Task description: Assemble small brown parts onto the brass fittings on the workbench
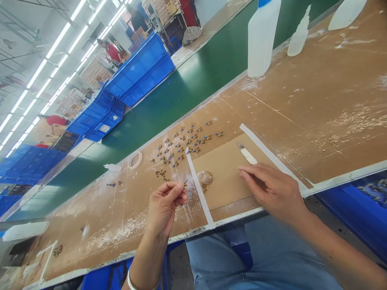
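Note:
Over the table's near part, my left hand point(165, 203) pinches a small dark and yellowish piece point(185, 185) between thumb and fingertips; its exact kind is too small to tell. My right hand point(270, 186) hovers over a brown cardboard sheet point(225, 161), thumb and forefinger tips together; anything between them is too small to make out. Just beyond those fingers lies a tool with a white handle point(248, 156) and a metal tip. A small clear round cup point(205, 177) stands on the sheet's left side. Many small blue and gold pieces point(180, 150) lie spread beyond my left hand, with tiny dark round bits point(162, 175) nearby.
White tape strips point(199, 189) border the cardboard. A tape roll point(134, 160) and a small white bottle point(113, 167) lie left. A large white bottle point(262, 40) and a dropper bottle point(299, 38) stand right. Beyond runs a green conveyor belt point(199, 76) with blue crates point(142, 68); people work behind.

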Demonstrator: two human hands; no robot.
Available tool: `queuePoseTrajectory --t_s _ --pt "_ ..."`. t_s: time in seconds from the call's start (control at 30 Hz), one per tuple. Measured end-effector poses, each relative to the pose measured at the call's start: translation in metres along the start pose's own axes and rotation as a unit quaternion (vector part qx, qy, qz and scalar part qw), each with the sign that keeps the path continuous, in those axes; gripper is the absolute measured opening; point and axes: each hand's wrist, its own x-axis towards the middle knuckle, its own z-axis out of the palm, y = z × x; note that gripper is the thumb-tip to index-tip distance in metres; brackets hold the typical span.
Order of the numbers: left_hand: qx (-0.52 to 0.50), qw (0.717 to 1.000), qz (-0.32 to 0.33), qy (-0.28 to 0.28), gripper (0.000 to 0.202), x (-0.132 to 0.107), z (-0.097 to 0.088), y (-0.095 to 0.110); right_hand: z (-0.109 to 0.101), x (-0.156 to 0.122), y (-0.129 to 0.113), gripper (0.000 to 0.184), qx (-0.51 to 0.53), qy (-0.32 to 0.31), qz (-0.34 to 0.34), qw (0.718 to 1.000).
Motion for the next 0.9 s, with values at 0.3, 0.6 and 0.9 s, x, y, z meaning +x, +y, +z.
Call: queuePoseTrajectory --t_s 0.3,0.6,0.9 --pt "0.210 0.968 0.134 0.030 0.017 0.001 0.017 0.001 0.000 0.000 0.001 0.018 0.003 0.001 0.006 1.000" --pt "0.340 0.921 0.188 0.025 0.007 0.011 0.030 0.002 0.001 0.002 0.001 0.019 0.001 0.008 -0.004 1.000" --pt "0.373 0.908 0.188 0.010 0.010 0.016 0.030 -0.003 -0.001 0.005 0.000 0.017 -0.001 0.008 0.000 1.000"
